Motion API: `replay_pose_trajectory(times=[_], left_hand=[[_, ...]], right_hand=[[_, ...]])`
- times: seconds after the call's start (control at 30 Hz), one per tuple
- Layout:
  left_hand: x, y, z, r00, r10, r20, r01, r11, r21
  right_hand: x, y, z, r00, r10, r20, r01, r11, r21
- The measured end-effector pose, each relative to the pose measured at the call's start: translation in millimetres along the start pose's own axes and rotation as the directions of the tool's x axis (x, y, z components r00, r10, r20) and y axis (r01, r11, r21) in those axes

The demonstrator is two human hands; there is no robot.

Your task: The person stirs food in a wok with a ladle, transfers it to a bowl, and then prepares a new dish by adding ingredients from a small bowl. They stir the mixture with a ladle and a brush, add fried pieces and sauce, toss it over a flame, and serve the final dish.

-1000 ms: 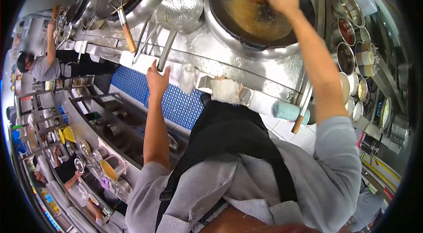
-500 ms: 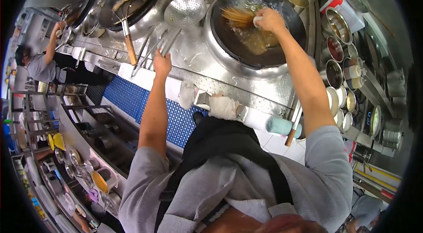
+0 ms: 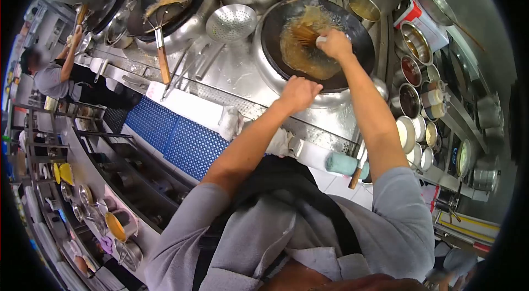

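The big black wok (image 3: 352, 32) sits on the steel stove (image 3: 242, 71). The left hand (image 3: 301, 94) is at its near rim; I cannot tell its grip. The right hand (image 3: 334, 44) grasps the bamboo brush (image 3: 304, 34), which is inside the wok, in brownish liquid (image 3: 325, 65).

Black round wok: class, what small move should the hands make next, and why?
Probably sweep the brown bristled brush in the right hand around the wok: its bristles sit in murky liquid, while the left hand is at the near rim.
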State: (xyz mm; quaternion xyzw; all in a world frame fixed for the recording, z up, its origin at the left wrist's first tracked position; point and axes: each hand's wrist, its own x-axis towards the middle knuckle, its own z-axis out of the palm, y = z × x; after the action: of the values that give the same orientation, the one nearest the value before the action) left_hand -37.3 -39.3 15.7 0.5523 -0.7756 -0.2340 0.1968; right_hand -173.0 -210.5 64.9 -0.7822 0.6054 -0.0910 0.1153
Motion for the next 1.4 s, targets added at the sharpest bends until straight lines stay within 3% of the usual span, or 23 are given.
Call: replay_pose_trajectory(times=[0.03,0.17,0.27,0.33,0.4,0.47,0.53,0.6,0.67,0.73,0.83,0.93,0.97,1.07,1.1,1.23,1.3,1.33,1.4], left_hand=[[-2,-3,5,0.995,0.072,-0.068,-0.07,0.997,0.03],[-11,10,3,0.995,0.086,-0.052,-0.073,0.976,0.206],[-5,2,18,0.996,0.061,-0.063,-0.051,0.987,0.155],[-3,-1,30,0.995,0.043,-0.087,-0.031,0.99,0.135],[0,1,35,0.996,0.009,-0.089,0.002,0.993,0.119],[5,3,26,0.999,-0.019,-0.048,0.026,0.99,0.137],[2,-1,29,0.999,-0.005,-0.036,0.009,0.993,0.12],[3,2,25,0.999,-0.032,0.023,0.027,0.984,0.177],[2,5,23,0.998,-0.042,0.042,0.035,0.986,0.161],[-1,6,29,0.999,-0.042,0.03,0.036,0.984,0.174],[-3,9,16,0.999,-0.023,0.037,0.017,0.988,0.157],[-3,5,11,0.998,0.004,0.067,-0.012,0.994,0.11],[0,2,11,0.997,0.012,0.082,-0.02,0.995,0.096],[2,2,6,0.993,0.009,0.115,-0.018,0.997,0.077],[4,1,7,0.994,0.007,0.107,-0.016,0.997,0.08],[0,-3,21,0.998,0.056,0.015,-0.057,0.994,0.098],[0,-4,20,0.998,0.06,0.015,-0.061,0.994,0.09],[-2,-2,18,0.998,0.063,0.021,-0.065,0.994,0.086],[-3,2,13,0.999,0.047,0.017,-0.048,0.996,0.075]], right_hand=[[-18,-1,1,1.0,-0.018,0.007,0.018,1.0,0.025],[-96,8,-33,0.986,-0.133,0.104,0.126,0.989,0.073],[-129,37,-72,0.956,-0.216,0.199,0.207,0.976,0.062],[-122,70,-89,0.963,-0.127,0.238,0.152,0.984,-0.089],[-97,95,-95,0.992,-0.056,0.115,0.086,0.957,-0.277],[-37,114,-76,0.994,-0.105,0.035,0.11,0.935,-0.338],[35,111,-28,0.99,-0.139,-0.035,0.125,0.96,-0.251],[58,49,6,0.992,-0.127,0.013,0.127,0.977,-0.171],[26,-4,25,0.995,-0.039,-0.087,0.027,0.99,-0.136],[-4,-9,37,0.993,-0.114,-0.029,0.113,0.993,-0.04],[-49,-18,-17,0.99,-0.135,0.041,0.133,0.99,0.05],[-50,-6,-37,0.998,-0.038,0.057,0.028,0.985,0.172],[-35,2,-20,0.995,-0.092,0.03,0.087,0.988,0.125],[5,-21,31,0.977,0.053,-0.208,-0.018,0.986,0.166],[8,-29,34,0.976,0.072,-0.204,-0.029,0.978,0.205],[-40,-20,18,0.991,-0.102,-0.09,0.12,0.967,0.226],[-66,8,-7,0.948,-0.316,-0.034,0.318,0.942,0.106],[-85,6,-41,0.963,-0.259,0.072,0.251,0.962,0.112],[-89,40,-71,0.969,-0.187,0.164,0.197,0.979,-0.047]])
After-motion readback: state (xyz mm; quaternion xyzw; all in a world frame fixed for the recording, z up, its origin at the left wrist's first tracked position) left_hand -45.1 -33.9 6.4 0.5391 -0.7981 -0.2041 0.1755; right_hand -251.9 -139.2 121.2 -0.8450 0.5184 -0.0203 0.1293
